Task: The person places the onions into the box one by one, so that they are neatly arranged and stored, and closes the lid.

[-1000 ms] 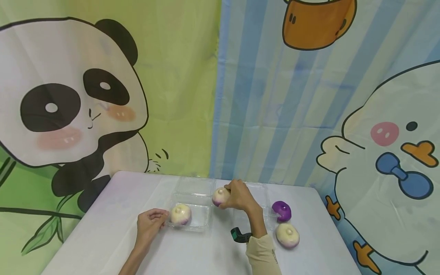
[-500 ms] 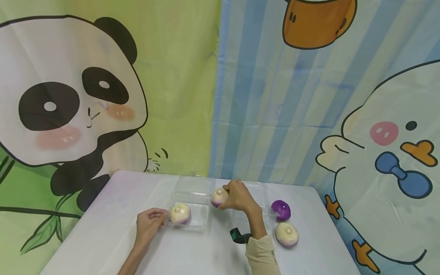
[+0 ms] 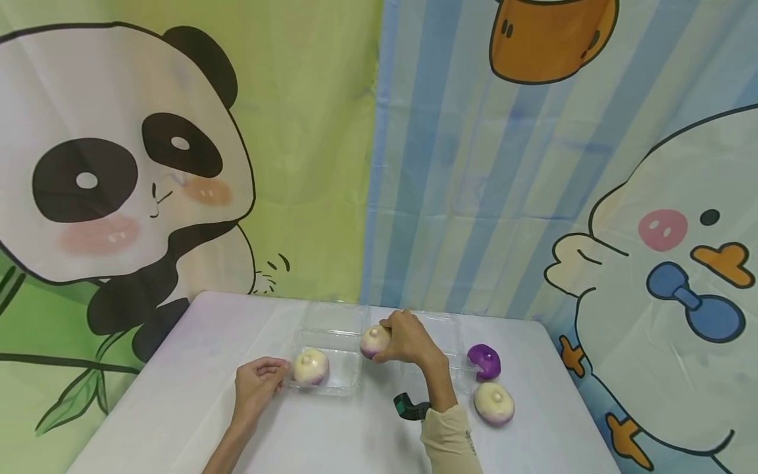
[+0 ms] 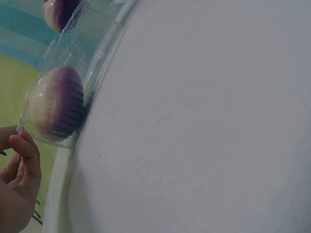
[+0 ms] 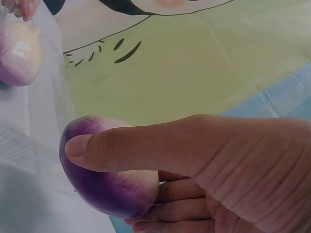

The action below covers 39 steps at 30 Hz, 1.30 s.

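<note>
My right hand [image 3: 410,338] grips a white-and-purple turnip [image 3: 375,342] between thumb and fingers, over the gap between two clear plastic boxes. In the right wrist view the thumb lies across the purple side of this turnip [image 5: 109,187]. My left hand [image 3: 258,387] pinches the near left corner of the left clear plastic box [image 3: 340,391], whose lid lies back. Another turnip [image 3: 310,367] sits in the left half of that box. In the left wrist view the fingertips [image 4: 24,141] meet the box rim beside it.
Partly hidden behind my right arm is a second open clear box [image 3: 441,329]. At its right lie a turnip with its purple side up [image 3: 484,362] and a paler turnip [image 3: 494,403], both on the white table [image 3: 331,441]. A printed curtain [image 3: 320,164] hangs behind the table.
My right hand has shifted slightly left with the turnip, toward the left box. The left hand keeps its place at the box corner.
</note>
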Tool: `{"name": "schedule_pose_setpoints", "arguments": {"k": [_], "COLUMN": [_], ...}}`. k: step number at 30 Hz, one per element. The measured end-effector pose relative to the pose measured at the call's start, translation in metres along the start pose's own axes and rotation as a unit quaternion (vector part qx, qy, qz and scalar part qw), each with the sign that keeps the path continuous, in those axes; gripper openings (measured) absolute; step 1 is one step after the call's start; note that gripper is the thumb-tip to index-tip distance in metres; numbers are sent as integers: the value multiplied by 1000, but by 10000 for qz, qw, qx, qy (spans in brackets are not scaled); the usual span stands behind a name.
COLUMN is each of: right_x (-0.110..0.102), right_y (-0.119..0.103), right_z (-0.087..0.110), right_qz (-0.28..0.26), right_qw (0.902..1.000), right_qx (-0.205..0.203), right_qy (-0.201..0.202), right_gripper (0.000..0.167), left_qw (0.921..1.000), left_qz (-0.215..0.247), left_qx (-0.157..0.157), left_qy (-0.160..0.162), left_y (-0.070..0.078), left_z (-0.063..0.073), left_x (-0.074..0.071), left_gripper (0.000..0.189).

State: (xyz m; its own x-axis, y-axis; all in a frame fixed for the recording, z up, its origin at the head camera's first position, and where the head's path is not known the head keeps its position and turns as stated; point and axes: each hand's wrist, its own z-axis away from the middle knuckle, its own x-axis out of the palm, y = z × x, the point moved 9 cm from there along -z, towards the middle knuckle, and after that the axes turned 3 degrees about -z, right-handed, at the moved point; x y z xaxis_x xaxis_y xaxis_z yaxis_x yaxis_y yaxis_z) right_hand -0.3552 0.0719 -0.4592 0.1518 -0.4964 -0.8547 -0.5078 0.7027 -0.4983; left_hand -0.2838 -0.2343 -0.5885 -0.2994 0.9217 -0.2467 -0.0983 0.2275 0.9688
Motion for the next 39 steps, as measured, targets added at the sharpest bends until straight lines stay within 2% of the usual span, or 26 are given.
{"name": "schedule_pose_setpoints", "arguments": {"k": [8, 15, 22, 32, 39], "right_x": [3, 8, 14, 17, 20], "right_y": [-5, -8, -13, -19, -26], "right_z": [-1, 0, 0, -3, -4], "right_qz": [98, -115, -44, -87, -215], "right_qw": [9999, 9999, 9997, 9996, 9988], "right_qx": [-41, 31, -39, -117, -339], "right_qy": [-44, -120, -221, -260, -298], "right_gripper": [48, 54, 50, 57, 40], "left_qw": [10000, 9998, 9999, 9998, 9997], "left_qz": [73, 165, 115, 191, 225], "left_qx": [27, 56, 45, -18, -44], "left_qy": [20, 10, 11, -30, -34], "left_y": [0, 1, 0, 1, 0], "left_z": [-1, 0, 2, 1, 2], "left_x": [0, 0, 0, 0, 0], "left_gripper": [18, 21, 22, 22, 23]}}
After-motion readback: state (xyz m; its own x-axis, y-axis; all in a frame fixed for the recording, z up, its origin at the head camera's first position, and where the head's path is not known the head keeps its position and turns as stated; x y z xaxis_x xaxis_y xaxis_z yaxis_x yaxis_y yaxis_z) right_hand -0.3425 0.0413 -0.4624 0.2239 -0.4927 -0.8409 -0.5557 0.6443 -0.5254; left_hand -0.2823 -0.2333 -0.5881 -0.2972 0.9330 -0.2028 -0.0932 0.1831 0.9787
